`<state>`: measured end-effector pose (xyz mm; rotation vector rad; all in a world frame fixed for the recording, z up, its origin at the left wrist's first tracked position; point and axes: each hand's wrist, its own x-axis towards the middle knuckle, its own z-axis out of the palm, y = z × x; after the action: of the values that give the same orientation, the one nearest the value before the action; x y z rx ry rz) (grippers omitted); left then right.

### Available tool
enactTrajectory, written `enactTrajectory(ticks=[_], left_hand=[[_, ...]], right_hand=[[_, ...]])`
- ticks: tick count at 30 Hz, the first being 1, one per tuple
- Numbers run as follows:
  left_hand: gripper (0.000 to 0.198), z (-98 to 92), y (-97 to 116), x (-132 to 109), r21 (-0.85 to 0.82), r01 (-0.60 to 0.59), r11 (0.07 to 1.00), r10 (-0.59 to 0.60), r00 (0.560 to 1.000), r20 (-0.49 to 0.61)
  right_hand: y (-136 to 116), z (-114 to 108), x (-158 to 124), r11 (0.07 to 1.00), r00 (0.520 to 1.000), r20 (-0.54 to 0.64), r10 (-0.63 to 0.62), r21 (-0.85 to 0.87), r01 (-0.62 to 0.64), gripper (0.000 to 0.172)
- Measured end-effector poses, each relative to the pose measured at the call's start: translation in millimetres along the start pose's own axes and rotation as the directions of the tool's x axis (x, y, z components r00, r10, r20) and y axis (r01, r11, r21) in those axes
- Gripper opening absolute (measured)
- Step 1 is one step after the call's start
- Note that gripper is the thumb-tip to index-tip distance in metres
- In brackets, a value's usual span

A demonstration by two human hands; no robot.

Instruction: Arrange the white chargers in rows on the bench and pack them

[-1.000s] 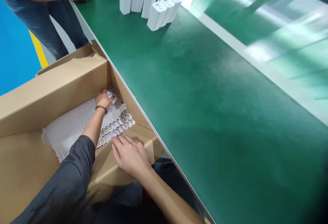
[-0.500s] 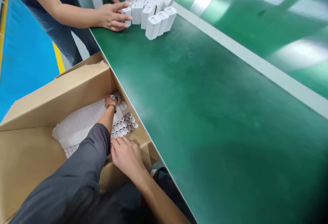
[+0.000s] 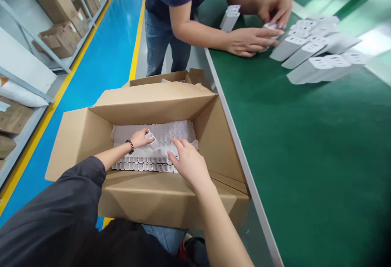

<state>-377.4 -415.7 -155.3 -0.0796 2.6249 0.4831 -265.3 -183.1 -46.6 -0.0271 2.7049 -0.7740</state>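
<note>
Inside a large open cardboard box point(image 3: 134, 195), rows of small white rectangular pieces point(image 3: 146, 167) stand packed side by side. A translucent white sheet point(image 3: 165, 130) covers most of them. My left hand point(image 3: 141, 138), with a dark coiled band at its wrist, pinches one white piece point(image 3: 152, 141) above the sheet. To its right, my right hand point(image 3: 189, 159) is held over the sheet with its fingers apart and nothing in them.
On the green table point(image 3: 275, 136) at the right stand several white blocks point(image 3: 320, 67). Across from me, a person's hands point(image 3: 250, 41) handle a white piece. Shelves with cartons point(image 3: 61, 39) line the left, beyond a blue floor.
The view has swung left, showing more of the box and the shelves. My left hand now holds a white piece over the sheet, and my right hand has moved from the box's near edge to inside it.
</note>
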Motion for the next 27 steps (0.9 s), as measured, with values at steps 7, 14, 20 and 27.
enactTrajectory(ticks=[7,14,20,27], left_hand=[[0.036,-43.2,-104.8,19.8,0.006,0.384,0.923,-0.381,0.918,-0.112],[0.041,-24.2,-118.7,60.9,-0.034,0.463,0.886,-0.462,0.871,-0.169],[0.042,-16.6,-139.5,69.7,-0.038,0.485,0.874,-0.483,0.854,-0.192],[0.041,-10.1,-159.4,67.7,-0.042,0.467,0.883,-0.466,0.862,-0.199]], right_hand=[[-34.9,24.5,1.3,1.000,0.975,0.220,0.011,0.000,-0.012,0.045],[1.8,35.0,-32.7,0.992,0.970,0.213,0.119,0.016,-0.125,0.045],[-0.8,24.6,10.9,0.978,0.946,0.300,0.123,-0.199,-0.064,0.044],[-16.8,56.6,152.1,0.987,0.918,0.392,-0.056,-0.120,0.111,0.042]])
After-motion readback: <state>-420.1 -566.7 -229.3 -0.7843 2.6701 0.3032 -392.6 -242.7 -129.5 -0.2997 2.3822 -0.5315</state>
